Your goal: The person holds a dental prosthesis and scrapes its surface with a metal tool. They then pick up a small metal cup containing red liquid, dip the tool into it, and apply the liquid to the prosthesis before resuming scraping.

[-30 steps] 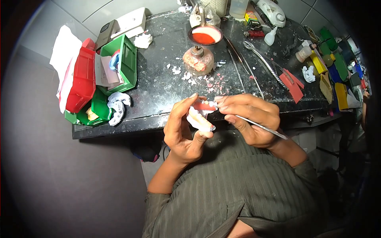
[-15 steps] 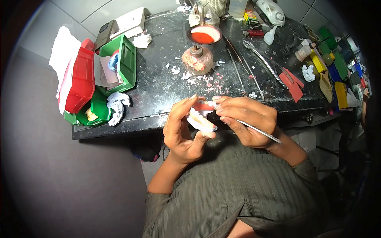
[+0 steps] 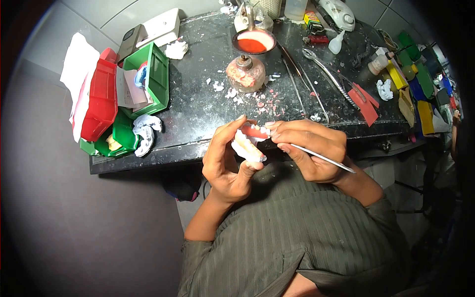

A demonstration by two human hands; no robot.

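Between the thumb and fingers of my left hand (image 3: 225, 163) is a white dental cast (image 3: 246, 147), held over the front edge of the bench. Red wax (image 3: 255, 131) with small pale teeth lies along the cast's upper part. My right hand (image 3: 314, 148) is closed around a thin metal tool (image 3: 324, 158) in a pen-like grip. The tool's handle points down to the right, and its working tip is hidden by the fingers beside the wax. The right fingertips are close to or against the cast's right side.
The black bench (image 3: 198, 84) bears a glass burner (image 3: 246, 74), a pan of red wax (image 3: 254, 42), long metal tools and pink wax sheets (image 3: 365, 105). Green (image 3: 157, 79) and red bins (image 3: 100, 99) stand left, beside white casts (image 3: 144, 134). Coloured boxes are at right.
The cast has turned slightly and shifted a little left in my left hand. The tool's handle has moved slightly right and up with my right fingers.
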